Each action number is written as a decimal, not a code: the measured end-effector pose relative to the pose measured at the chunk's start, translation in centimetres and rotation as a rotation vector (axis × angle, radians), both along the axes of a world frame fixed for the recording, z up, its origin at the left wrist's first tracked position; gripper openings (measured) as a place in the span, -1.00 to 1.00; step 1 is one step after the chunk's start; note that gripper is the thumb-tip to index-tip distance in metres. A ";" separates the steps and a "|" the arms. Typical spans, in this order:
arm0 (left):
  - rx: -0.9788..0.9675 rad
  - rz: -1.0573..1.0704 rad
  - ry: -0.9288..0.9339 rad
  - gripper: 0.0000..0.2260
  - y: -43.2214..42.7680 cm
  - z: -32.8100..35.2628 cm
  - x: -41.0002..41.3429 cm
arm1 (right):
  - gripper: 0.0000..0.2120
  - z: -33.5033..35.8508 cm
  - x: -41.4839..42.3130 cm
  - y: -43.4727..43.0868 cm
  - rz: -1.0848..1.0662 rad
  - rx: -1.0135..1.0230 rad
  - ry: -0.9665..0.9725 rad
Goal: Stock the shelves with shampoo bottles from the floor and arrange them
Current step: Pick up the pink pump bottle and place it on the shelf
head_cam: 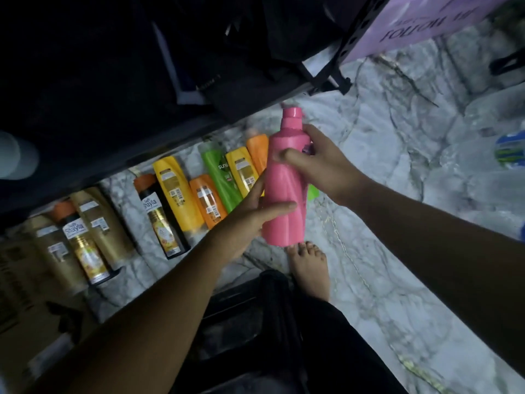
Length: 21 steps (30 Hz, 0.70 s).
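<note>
A plain pink bottle (285, 183) is standing out against a white floor (383, 180) veined in grey. A yellow bottle (176, 191), an orange bottle (208, 206), a green bottle (220, 180) and a gold bottle (102, 223) are showing, and a lilac sign (420, 27) is carrying black letters.

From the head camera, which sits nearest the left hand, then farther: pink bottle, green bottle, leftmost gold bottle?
1. pink bottle, gripped by the left hand, centre.
2. green bottle, on the floor by its fingertips.
3. gold bottle, far left of the row.
</note>
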<state>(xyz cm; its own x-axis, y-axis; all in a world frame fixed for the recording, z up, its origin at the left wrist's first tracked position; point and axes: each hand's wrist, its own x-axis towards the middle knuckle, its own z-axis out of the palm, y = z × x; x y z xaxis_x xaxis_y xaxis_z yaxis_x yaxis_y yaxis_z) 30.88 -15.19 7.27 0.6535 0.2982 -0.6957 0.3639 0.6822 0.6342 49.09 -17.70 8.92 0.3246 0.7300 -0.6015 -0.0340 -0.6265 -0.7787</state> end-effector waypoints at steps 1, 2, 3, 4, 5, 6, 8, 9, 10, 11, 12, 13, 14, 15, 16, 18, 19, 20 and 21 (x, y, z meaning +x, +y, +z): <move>-0.047 0.010 -0.024 -0.28 -0.2 1.6 -0.6 | -0.58 1.6 -0.6 -0.7 -0.034 0.019 0.076; -0.064 0.008 -0.037 -0.27 -0.4 3.4 -1.2 | -0.56 3.4 -1.2 -1.3 -0.065 0.037 0.140; -0.055 -0.002 -0.043 -0.26 -0.6 5.2 -1.7 | -0.56 5.2 -1.7 -1.9 -0.094 0.055 0.189; -0.025 -0.019 -0.044 -0.23 -0.8 7.2 -2.2 | -0.55 7.1 -2.3 -2.3 -0.118 0.071 0.219; 0.017 -0.042 -0.045 -0.19 -0.8 9.1 -2.7 | -0.55 8.8 -2.8 -2.8 -0.139 0.082 0.234; 0.071 -0.067 -0.041 -0.16 -0.8 11.2 -3.2 | -0.57 10.7 -3.4 -3.1 -0.148 0.089 0.238; 0.190 -0.105 0.008 -0.11 -0.5 15.2 -4.2 | -0.62 14.3 -4.5 -3.5 -0.158 0.098 0.231; 0.249 -0.109 0.045 -0.08 -0.4 17.3 -4.7 | -0.63 16.2 -5.1 -3.6 -0.167 0.101 0.228; 0.311 -0.113 0.071 -0.05 -0.4 19.4 -5.1 | -0.64 18.0 -5.9 -3.6 -0.179 0.102 0.224; 0.368 -0.116 0.077 -0.04 -0.5 21.5 -5.6 | -0.64 19.9 -6.7 -3.6 -0.201 0.108 0.218; 0.418 -0.119 0.065 -0.06 -0.5 23.5 -6.0 | -0.63 21.9 -7.4 -3.5 -0.232 0.117 0.210; 0.463 -0.117 0.045 -0.11 -0.5 25.7 -6.2 | -0.61 23.8 -8.1 -3.2 -0.270 0.129 0.204; 0.494 -0.113 0.027 -0.17 -0.4 27.9 -6.5 | -0.60 25.8 -8.6 -3.0 -0.300 0.139 0.203; 0.494 -0.102 0.019 -0.23 -0.2 30.1 -6.8 | -0.62 27.7 -8.8 -2.8 -0.323 0.143 0.211; 0.465 -0.076 0.017 -0.27 0.0 32.3 -7.1 | -0.65 29.6 -9.0 -2.7 -0.333 0.152 0.226; 0.390 -0.016 0.012 -0.36 0.6 36.4 -8.1 | -0.69 33.3 -9.0 -2.6 -0.331 0.188 0.274; 0.369 -0.005 0.013 -0.39 0.9 38.4 -8.5 | -0.68 35.0 -9.0 -2.7 -0.331 0.212 0.301; 0.359 -0.012 0.015 -0.40 1.2 40.2 -8.9 | -0.66 36.8 -9.1 -2.7 -0.331 0.241 0.321; 0.349 -0.033 0.011 -0.40 1.3 41.9 -9.2 | -0.65 38.6 -9.2 -2.7 -0.323 0.273 0.330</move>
<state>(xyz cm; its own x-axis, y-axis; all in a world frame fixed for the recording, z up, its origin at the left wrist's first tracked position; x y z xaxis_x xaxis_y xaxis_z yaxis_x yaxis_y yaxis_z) 21.64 -13.88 49.17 0.6597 0.4980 -0.5629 0.3906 0.4128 0.8228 39.93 -20.42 47.55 0.3845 0.7680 -0.5122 -0.4624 -0.3200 -0.8269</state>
